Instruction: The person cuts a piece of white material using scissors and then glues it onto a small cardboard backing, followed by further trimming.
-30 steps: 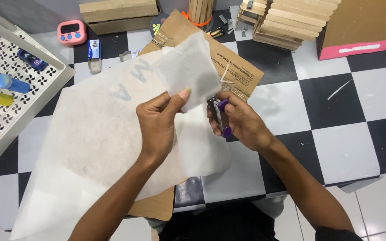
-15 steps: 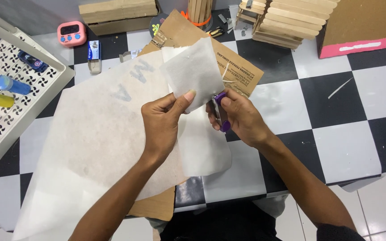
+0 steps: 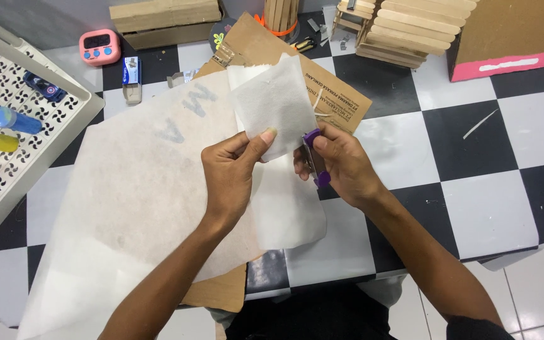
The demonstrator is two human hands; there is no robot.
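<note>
My left hand (image 3: 234,171) pinches a small folded piece of thin white paper (image 3: 272,104) by its lower edge, holding it up over the table. My right hand (image 3: 338,165) grips a small purple stapler (image 3: 315,157) and presses it against the right edge of that folded piece. Under both hands lies a large sheet of translucent white paper (image 3: 127,201), spread over a brown cardboard sheet (image 3: 341,94) on the black-and-white chequered table.
A white perforated tray (image 3: 39,119) with small coloured bottles stands at the left. A pink timer (image 3: 99,47), a staple box (image 3: 131,70), wooden blocks (image 3: 165,19), stacked craft-stick structures (image 3: 410,28) and a cardboard box with a pink edge (image 3: 511,38) line the back.
The folded paper piece has been turned more upright, and my right hand has brought the stapler in from the right up against its edge.
</note>
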